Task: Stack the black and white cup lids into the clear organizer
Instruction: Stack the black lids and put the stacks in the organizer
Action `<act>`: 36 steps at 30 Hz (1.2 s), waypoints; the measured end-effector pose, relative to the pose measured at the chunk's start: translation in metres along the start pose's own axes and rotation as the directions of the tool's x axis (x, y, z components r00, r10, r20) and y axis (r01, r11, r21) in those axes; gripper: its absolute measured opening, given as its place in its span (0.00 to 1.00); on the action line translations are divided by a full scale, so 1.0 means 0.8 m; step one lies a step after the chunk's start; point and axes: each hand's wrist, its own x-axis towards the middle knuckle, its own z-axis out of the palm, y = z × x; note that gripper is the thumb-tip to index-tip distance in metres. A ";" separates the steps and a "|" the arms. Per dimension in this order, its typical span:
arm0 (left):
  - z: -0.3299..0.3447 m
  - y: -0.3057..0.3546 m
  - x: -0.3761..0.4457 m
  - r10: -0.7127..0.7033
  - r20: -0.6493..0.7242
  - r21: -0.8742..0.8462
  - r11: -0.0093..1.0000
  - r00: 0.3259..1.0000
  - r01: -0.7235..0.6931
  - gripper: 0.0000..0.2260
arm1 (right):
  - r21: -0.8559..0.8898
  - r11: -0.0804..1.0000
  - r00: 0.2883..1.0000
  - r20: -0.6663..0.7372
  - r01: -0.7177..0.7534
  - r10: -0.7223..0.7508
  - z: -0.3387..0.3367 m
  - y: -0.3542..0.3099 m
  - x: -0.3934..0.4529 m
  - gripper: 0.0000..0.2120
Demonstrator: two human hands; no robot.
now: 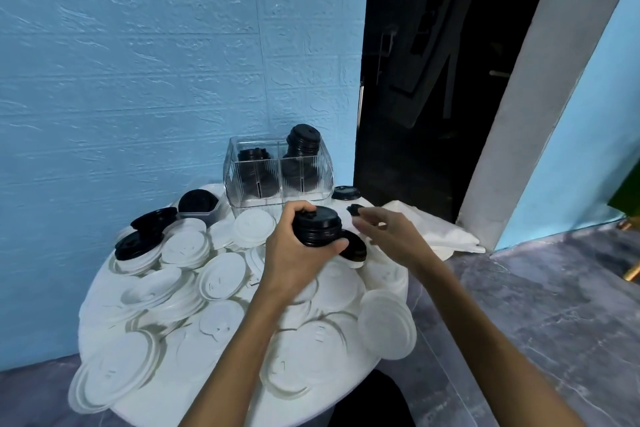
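Note:
My left hand [294,253] grips a short stack of black cup lids [317,225] above the middle of the table. My right hand [388,236] hovers just right of it with fingers relaxed, holding nothing; a small black lid [355,209] lies beyond its fingertips. The clear organizer [277,191] stands at the table's far edge, with black lid stacks in its two rear compartments, the right one [303,139] rising above the rim. Several white lids [221,276] cover the table. More black lids [145,232] lie on the left.
A small container with black contents [198,202] sits left of the organizer. A black lid [346,192] rests at the organizer's right. White cloth [436,229] drapes off the table's right side. A blue wall stands behind; a dark doorway [433,62] opens on the right.

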 end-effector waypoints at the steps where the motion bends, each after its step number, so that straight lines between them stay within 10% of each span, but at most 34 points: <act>1: -0.001 -0.002 0.001 -0.008 -0.002 0.003 1.000 1.000 0.008 0.27 | -0.079 0.997 1.000 0.000 -0.009 0.009 0.002 0.009 0.001 0.25; 8: 0.004 -0.009 0.005 -0.028 0.019 0.020 0.999 0.999 0.028 0.28 | -0.263 0.965 0.996 0.086 -0.016 0.040 0.016 0.025 0.012 0.40; 16: 0.003 -0.011 0.011 -0.035 0.021 0.000 0.999 0.999 0.035 0.29 | -0.229 0.973 0.996 0.073 -0.026 0.044 0.018 0.022 0.017 0.36; 26: 0.000 -0.003 0.007 -0.048 0.027 -0.034 0.998 0.998 0.049 0.29 | 0.342 0.936 0.994 -0.092 0.087 -0.059 -0.012 -0.036 -0.005 0.15; 36: 0.002 0.005 -0.003 -0.057 0.033 -0.040 0.997 0.998 0.058 0.40 | 0.292 0.947 0.989 0.032 0.132 -0.147 0.017 -0.066 -0.014 0.19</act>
